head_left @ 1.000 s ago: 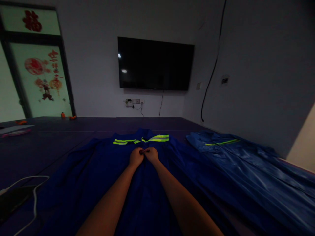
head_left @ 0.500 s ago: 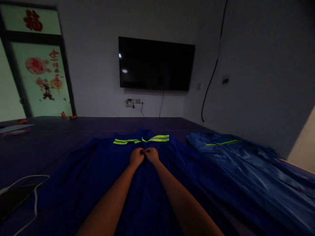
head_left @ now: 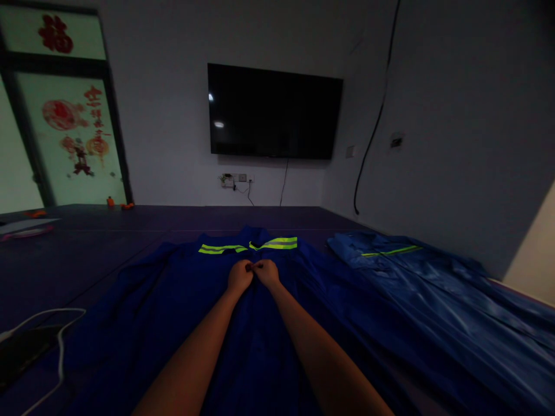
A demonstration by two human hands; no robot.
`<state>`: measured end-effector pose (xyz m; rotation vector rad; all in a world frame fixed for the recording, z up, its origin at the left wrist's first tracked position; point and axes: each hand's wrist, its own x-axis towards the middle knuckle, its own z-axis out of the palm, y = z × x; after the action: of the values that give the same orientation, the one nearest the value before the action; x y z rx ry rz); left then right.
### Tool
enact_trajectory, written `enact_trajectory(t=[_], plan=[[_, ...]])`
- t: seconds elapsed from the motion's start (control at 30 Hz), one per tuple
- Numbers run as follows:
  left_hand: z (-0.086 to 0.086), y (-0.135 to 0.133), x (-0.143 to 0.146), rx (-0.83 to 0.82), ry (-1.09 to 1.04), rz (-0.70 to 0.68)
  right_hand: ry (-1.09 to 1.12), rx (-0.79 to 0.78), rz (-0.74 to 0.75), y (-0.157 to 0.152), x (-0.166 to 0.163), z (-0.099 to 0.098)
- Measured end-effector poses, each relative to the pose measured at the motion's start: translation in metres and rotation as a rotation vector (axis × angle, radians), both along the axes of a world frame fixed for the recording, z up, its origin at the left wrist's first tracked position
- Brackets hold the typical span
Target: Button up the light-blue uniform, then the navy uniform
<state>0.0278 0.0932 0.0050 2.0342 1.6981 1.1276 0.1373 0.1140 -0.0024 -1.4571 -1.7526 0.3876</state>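
A dark blue work jacket [head_left: 173,306] with yellow-green reflective strips across its top lies spread flat in front of me. My left hand [head_left: 240,275] and my right hand [head_left: 267,273] meet at its front opening, just below the collar. Both hands are closed in a pinch on the fabric edges, fingertips touching each other around a small fastening that I cannot make out. Both forearms stretch out over the jacket's middle.
A second blue jacket [head_left: 433,289] with a reflective strip lies to the right beside the wall. A dark device with a white cable [head_left: 47,329] sits at the left edge. A television [head_left: 274,112] hangs on the far wall, above a socket. Glass doors [head_left: 65,133] stand at the left.
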Motion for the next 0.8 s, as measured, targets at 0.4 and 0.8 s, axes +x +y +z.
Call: enact_trajectory(t=[0.4, 0.8], plan=[[0.0018, 0.0000, 0.0008, 0.010, 0.006, 0.020, -0.044, 0.011, -0.013, 0.0007, -0.0003, -0.0009], [0.0029, -0.0010, 0.0007, -0.003, 0.015, 0.029, -0.047, 0.004, -0.019, -0.0014, 0.0000, 0.0014]])
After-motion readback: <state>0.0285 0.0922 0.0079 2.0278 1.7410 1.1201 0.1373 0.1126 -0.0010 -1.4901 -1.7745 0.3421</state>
